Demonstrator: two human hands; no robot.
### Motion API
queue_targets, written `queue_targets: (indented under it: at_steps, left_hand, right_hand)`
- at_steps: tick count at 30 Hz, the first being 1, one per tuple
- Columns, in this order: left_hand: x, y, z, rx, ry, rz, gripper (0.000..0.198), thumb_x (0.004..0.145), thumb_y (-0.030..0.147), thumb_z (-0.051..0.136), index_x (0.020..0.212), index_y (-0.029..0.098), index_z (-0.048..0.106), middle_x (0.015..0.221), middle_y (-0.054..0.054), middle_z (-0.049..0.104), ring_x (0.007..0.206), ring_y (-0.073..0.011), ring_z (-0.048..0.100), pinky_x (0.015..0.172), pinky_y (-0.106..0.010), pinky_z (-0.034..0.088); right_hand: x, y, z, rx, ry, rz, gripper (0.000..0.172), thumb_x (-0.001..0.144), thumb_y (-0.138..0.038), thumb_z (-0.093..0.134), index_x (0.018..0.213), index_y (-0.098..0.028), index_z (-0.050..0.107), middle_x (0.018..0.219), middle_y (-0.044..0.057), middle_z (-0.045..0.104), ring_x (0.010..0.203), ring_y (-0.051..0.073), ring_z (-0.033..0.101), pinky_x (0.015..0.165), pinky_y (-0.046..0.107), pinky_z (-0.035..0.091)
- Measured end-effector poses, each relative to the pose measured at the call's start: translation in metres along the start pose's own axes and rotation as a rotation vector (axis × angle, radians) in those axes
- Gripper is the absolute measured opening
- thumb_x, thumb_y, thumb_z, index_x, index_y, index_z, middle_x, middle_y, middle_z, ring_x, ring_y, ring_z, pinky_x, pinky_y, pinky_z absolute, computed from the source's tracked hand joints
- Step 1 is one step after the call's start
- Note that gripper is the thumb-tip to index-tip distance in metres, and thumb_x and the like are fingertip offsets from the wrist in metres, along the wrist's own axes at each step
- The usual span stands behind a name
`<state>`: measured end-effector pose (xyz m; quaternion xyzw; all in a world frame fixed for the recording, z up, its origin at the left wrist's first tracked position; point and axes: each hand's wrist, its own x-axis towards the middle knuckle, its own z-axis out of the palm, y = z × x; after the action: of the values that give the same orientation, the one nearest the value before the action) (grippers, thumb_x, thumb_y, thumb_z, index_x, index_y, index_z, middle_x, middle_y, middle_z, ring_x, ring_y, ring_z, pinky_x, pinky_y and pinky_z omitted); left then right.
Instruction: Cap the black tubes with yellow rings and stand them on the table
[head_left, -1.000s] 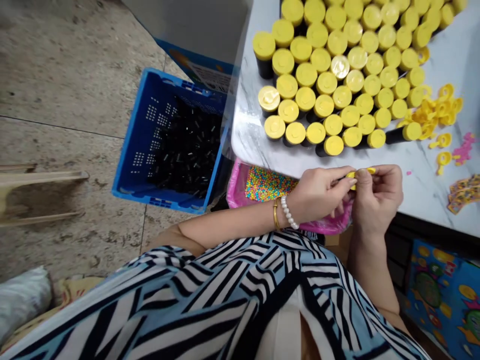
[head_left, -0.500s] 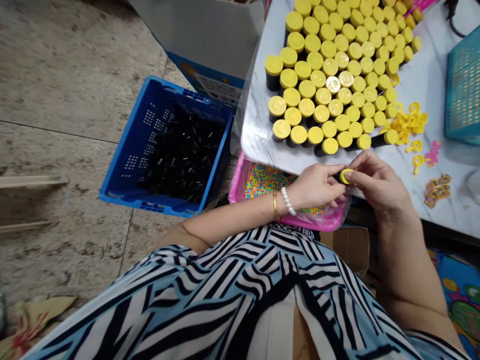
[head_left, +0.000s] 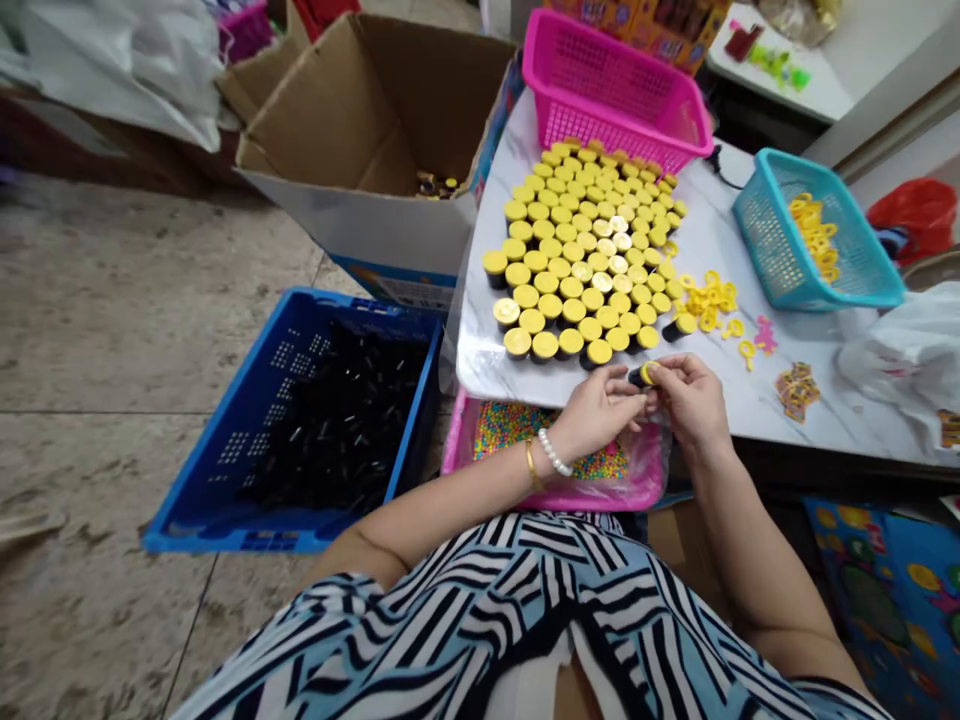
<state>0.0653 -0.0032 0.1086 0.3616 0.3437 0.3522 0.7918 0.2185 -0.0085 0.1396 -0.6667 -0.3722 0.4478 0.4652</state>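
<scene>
My right hand [head_left: 694,400] pinches a small black tube [head_left: 637,378] by its yellow cap [head_left: 651,373], over the table's front edge. The tube lies tilted, its dark end pointing left. My left hand [head_left: 596,412] is just beside that dark end, fingers loosely bent and apart; whether a fingertip touches the tube is hard to tell. Below both hands sits a pink tray [head_left: 456,440] of multicoloured beads [head_left: 501,425], partly covered by clear plastic. Many yellow-capped black tubes [head_left: 571,285] stand upright in a dense group on the marble-patterned table [head_left: 480,360].
Yellow ring-shaped pieces [head_left: 705,300], a pink piece [head_left: 764,335] and small printed pieces [head_left: 797,390] lie to the right. Behind are a pink basket [head_left: 615,80] and a teal basket [head_left: 825,285]. At left stand a blue crate [head_left: 206,450] of black tubes and an open carton [head_left: 315,130].
My view has tilted up, bringing the baskets and open carton into sight. The left hand's fingers have loosened from the tube's dark end, while the right hand keeps its pinch on the cap.
</scene>
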Motion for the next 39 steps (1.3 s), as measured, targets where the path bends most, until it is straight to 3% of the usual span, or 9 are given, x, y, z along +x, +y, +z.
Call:
queue_targets:
  at_steps: [3,6,10,13,16,21,25,31,39]
  left_hand:
    - [-0.001,-0.004,0.001,0.106,-0.025,0.102,0.045,0.094,0.019,0.068,0.134,0.010,0.049,0.128,-0.023,0.068,0.089,-0.0153,0.076,0.070,-0.028,0.066]
    - [-0.025,-0.004,-0.015,0.470,0.028,0.442,0.020,0.096,0.023,0.064,0.113,0.015,0.063,0.109,-0.011,0.072,0.088,-0.0149,0.073,0.077,-0.034,0.066]
    - [-0.059,0.009,-0.058,1.004,0.545,0.939,0.055,0.086,0.039,0.079,0.132,0.019,0.057,0.135,-0.016,0.057,0.132,-0.0300,0.057,0.111,-0.053,0.054]
    - [-0.059,0.020,-0.087,1.279,0.704,0.853,0.113,0.077,0.062,0.083,0.161,0.015,0.023,0.165,-0.028,0.025,0.158,-0.0434,0.025,0.127,-0.064,0.032]
    - [-0.045,0.028,-0.105,1.389,0.739,0.694,0.141,0.071,0.076,0.079,0.166,0.012,-0.004,0.169,-0.033,0.015,0.160,-0.0513,0.015,0.129,-0.071,0.021]
    - [-0.031,0.040,-0.118,1.351,0.718,0.624,0.157,0.063,0.081,0.081,0.165,0.016,-0.020,0.169,-0.035,0.014,0.156,-0.0532,0.027,0.127,-0.071,0.025]
    - [-0.034,0.043,-0.110,1.314,0.561,0.680,0.140,0.082,0.067,0.077,0.163,0.018,-0.027,0.169,-0.031,0.021,0.157,-0.0434,0.033,0.129,-0.064,0.028]
    - [-0.048,0.034,-0.117,1.310,0.660,0.618,0.145,0.079,0.075,0.073,0.162,0.012,-0.027,0.164,-0.035,0.032,0.157,-0.0450,0.031,0.128,-0.068,0.025]
    - [-0.040,0.043,-0.128,1.588,0.686,0.469,0.144,0.056,0.102,0.059,0.158,0.003,0.033,0.165,-0.037,0.025,0.157,-0.0584,0.015,0.126,-0.076,0.004]
  right_hand:
    - [0.020,-0.002,-0.004,-0.013,0.125,-0.043,0.054,0.068,-0.054,0.084,0.096,-0.018,0.055,0.070,-0.001,0.065,0.053,0.012,0.061,0.052,0.026,0.054]
    - [0.029,0.000,-0.007,-0.064,0.198,-0.092,0.058,0.072,-0.061,0.078,0.104,-0.017,0.058,0.072,-0.002,0.061,0.057,0.011,0.059,0.053,0.025,0.051]
    - [0.021,0.009,-0.012,-0.245,0.382,-0.255,0.080,0.063,-0.057,0.087,0.126,-0.019,0.055,0.088,-0.002,0.058,0.072,0.010,0.055,0.066,0.024,0.048]
    - [0.013,0.018,-0.019,-0.514,0.462,-0.312,0.089,0.055,-0.060,0.090,0.124,-0.018,0.054,0.095,0.000,0.059,0.078,0.013,0.056,0.075,0.030,0.049]
    - [0.001,0.026,-0.025,-0.674,0.450,-0.192,0.074,0.061,-0.070,0.084,0.106,-0.018,0.058,0.085,0.001,0.060,0.076,0.017,0.058,0.078,0.035,0.047]
    - [-0.010,0.035,-0.019,-0.862,0.408,-0.240,0.089,0.063,-0.081,0.076,0.124,-0.019,0.057,0.095,0.006,0.065,0.086,0.024,0.062,0.079,0.037,0.043]
    - [-0.002,0.032,0.003,-0.932,0.405,-0.232,0.098,0.061,-0.087,0.072,0.128,-0.018,0.055,0.091,0.007,0.066,0.084,0.027,0.060,0.075,0.036,0.041]
    - [-0.003,0.032,0.012,-0.822,0.350,-0.251,0.104,0.063,-0.088,0.072,0.137,-0.018,0.050,0.097,0.009,0.067,0.085,0.025,0.060,0.080,0.038,0.045]
    - [-0.001,0.037,0.023,-0.888,0.396,-0.376,0.113,0.062,-0.091,0.070,0.139,-0.009,0.054,0.108,0.019,0.064,0.106,0.034,0.058,0.099,0.054,0.046]
